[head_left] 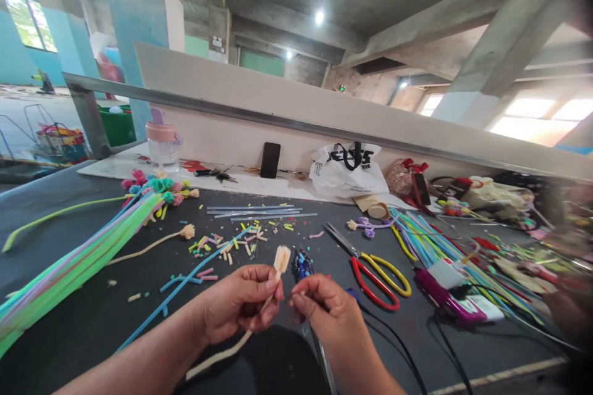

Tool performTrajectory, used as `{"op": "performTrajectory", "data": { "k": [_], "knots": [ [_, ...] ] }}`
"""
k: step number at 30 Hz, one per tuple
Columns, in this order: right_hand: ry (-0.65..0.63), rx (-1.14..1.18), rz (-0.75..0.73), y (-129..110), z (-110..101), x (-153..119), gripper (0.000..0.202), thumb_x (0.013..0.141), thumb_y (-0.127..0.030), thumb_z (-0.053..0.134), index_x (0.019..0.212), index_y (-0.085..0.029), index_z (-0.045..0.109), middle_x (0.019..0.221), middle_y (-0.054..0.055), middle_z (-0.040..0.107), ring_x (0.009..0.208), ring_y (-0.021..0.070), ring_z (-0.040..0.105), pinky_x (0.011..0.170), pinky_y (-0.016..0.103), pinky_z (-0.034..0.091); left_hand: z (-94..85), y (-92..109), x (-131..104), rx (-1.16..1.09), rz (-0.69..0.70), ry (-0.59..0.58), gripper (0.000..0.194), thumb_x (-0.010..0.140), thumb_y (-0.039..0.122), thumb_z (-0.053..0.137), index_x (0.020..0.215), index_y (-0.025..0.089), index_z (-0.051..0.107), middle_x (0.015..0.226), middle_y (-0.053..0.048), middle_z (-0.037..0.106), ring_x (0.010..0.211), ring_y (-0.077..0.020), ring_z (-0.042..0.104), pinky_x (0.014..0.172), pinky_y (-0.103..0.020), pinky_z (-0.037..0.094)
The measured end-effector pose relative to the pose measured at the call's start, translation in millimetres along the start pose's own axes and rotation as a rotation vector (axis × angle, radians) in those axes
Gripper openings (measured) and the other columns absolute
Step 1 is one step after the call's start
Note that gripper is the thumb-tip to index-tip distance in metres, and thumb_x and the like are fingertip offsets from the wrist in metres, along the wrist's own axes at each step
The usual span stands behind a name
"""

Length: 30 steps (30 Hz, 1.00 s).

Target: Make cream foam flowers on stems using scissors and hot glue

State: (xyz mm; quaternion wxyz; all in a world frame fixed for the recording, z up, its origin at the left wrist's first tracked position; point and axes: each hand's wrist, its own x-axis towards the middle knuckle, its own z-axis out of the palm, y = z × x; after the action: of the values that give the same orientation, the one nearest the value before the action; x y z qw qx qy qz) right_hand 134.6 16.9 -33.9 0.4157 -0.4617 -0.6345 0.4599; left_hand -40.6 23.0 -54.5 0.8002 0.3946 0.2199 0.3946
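Note:
My left hand (257, 296) is closed around a cream fuzzy stem (279, 265), likely a pipe cleaner. Its short, bunched loops stick up above the thumb, and the tail hangs down toward the table's near edge. Just to the right, my right hand (322, 311) has thumb and forefinger pressed together; whatever may be between them is too small to see. Behind the right fingers lies a blue object (304, 264), partly hidden. Scissors (370, 268) with red and yellow handles rest open to the right.
Colourful pipe-cleaner flowers (160, 188) with long green stems lie left. Cut bits (227, 244) are scattered mid-table, before clear sticks (259, 212). At right are more stems (430, 237), a magenta device (449, 299) and black cables (393, 336). A phone (270, 160) leans behind.

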Motion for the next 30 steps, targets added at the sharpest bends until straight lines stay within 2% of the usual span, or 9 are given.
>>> {"op": "performTrajectory", "data": {
  "k": [5, 10, 12, 15, 17, 20, 24, 26, 30],
  "knots": [
    [0.067, 0.019, -0.124, -7.7, -10.4, 3.0, 0.011, 0.071, -0.029, 0.063, 0.071, -0.018, 0.066, 0.060, -0.002, 0.058, 0.052, 0.0106, 0.053, 0.054, 0.022, 0.043, 0.3, -0.1, 0.7, 0.036, -0.010, -0.017, 0.022, 0.078, 0.034, 0.058, 0.072, 0.013, 0.055, 0.048, 0.001, 0.050, 0.038, -0.0051, 0.037, 0.036, -0.017, 0.015],
    [0.098, -0.051, -0.080, -4.0, -12.0, 4.6, 0.011, 0.071, -0.029, 0.062, 0.075, -0.019, 0.062, 0.055, -0.004, 0.055, 0.048, 0.0104, 0.051, 0.048, 0.021, 0.042, -1.5, -1.7, 1.8, 0.038, -0.007, -0.010, 0.020, 0.080, 0.032, 0.056, 0.074, 0.013, 0.056, 0.049, 0.001, 0.050, 0.039, -0.0052, 0.036, 0.037, -0.018, 0.015],
    [0.020, -0.204, -0.129, 0.6, -7.3, 4.6, 0.005, 0.073, -0.022, 0.059, 0.074, -0.019, 0.063, 0.061, -0.002, 0.059, 0.054, 0.0119, 0.055, 0.052, 0.022, 0.044, -1.9, -1.0, 1.5, 0.033, -0.003, 0.011, 0.020, 0.081, 0.033, 0.055, 0.075, 0.013, 0.056, 0.050, 0.001, 0.050, 0.039, -0.0044, 0.034, 0.037, -0.017, 0.012],
    [-0.152, -0.465, -0.298, 6.9, -4.4, 6.5, 0.017, 0.078, -0.013, 0.052, 0.071, -0.020, 0.066, 0.078, 0.002, 0.066, 0.074, 0.0147, 0.061, 0.069, 0.024, 0.047, -1.4, 1.8, 0.7, 0.033, 0.011, 0.094, 0.020, 0.082, 0.032, 0.055, 0.076, 0.013, 0.056, 0.050, 0.002, 0.048, 0.041, -0.0038, 0.033, 0.039, -0.016, 0.014],
    [-0.159, -0.601, -0.368, 7.9, -11.6, 9.9, 0.021, 0.082, -0.015, 0.048, 0.073, -0.021, 0.067, 0.083, 0.004, 0.067, 0.080, 0.0161, 0.062, 0.075, 0.027, 0.046, -0.9, 3.7, 0.2, 0.030, 0.014, 0.130, 0.019, 0.082, 0.031, 0.055, 0.075, 0.014, 0.056, 0.050, 0.003, 0.047, 0.042, -0.0038, 0.033, 0.041, -0.015, 0.017],
    [-0.064, -0.811, -0.337, 4.8, -36.5, 15.9, 0.023, 0.080, -0.014, 0.046, 0.090, -0.021, 0.065, 0.092, 0.006, 0.068, 0.090, 0.0199, 0.060, 0.083, 0.034, 0.043, -1.3, 5.0, -0.4, 0.014, 0.034, 0.131, 0.019, 0.082, 0.031, 0.054, 0.074, 0.014, 0.055, 0.050, 0.003, 0.045, 0.042, -0.0039, 0.032, 0.040, -0.016, 0.016],
    [-0.178, -1.033, -0.168, 6.7, -66.4, 17.2, 0.049, 0.066, -0.007, 0.045, 0.112, -0.021, 0.054, 0.119, 0.008, 0.056, 0.111, 0.0228, 0.049, 0.093, 0.038, 0.036, -5.0, 3.8, -0.3, 0.017, 0.023, 0.177, 0.018, 0.082, 0.031, 0.055, 0.076, 0.014, 0.056, 0.053, 0.002, 0.048, 0.043, -0.0038, 0.035, 0.041, -0.016, 0.018],
    [-0.220, -1.127, -0.110, 14.1, -69.2, 15.8, 0.058, 0.061, -0.006, 0.045, 0.117, -0.022, 0.051, 0.124, 0.008, 0.052, 0.113, 0.0248, 0.046, 0.093, 0.040, 0.035, -6.8, 2.8, 0.4, 0.011, 0.025, 0.175, 0.019, 0.082, 0.032, 0.055, 0.077, 0.013, 0.056, 0.053, 0.002, 0.049, 0.043, -0.0039, 0.036, 0.041, -0.016, 0.018],
    [-0.124, -1.186, -0.107, 28.8, -59.8, 19.2, 0.061, 0.057, -0.001, 0.043, 0.115, -0.019, 0.052, 0.118, 0.010, 0.056, 0.108, 0.0274, 0.050, 0.091, 0.043, 0.034, -7.4, 2.7, 1.9, -0.012, 0.009, 0.181, 0.018, 0.081, 0.031, 0.056, 0.076, 0.013, 0.056, 0.053, 0.002, 0.049, 0.043, -0.0042, 0.038, 0.042, -0.016, 0.017]
  ]
}}
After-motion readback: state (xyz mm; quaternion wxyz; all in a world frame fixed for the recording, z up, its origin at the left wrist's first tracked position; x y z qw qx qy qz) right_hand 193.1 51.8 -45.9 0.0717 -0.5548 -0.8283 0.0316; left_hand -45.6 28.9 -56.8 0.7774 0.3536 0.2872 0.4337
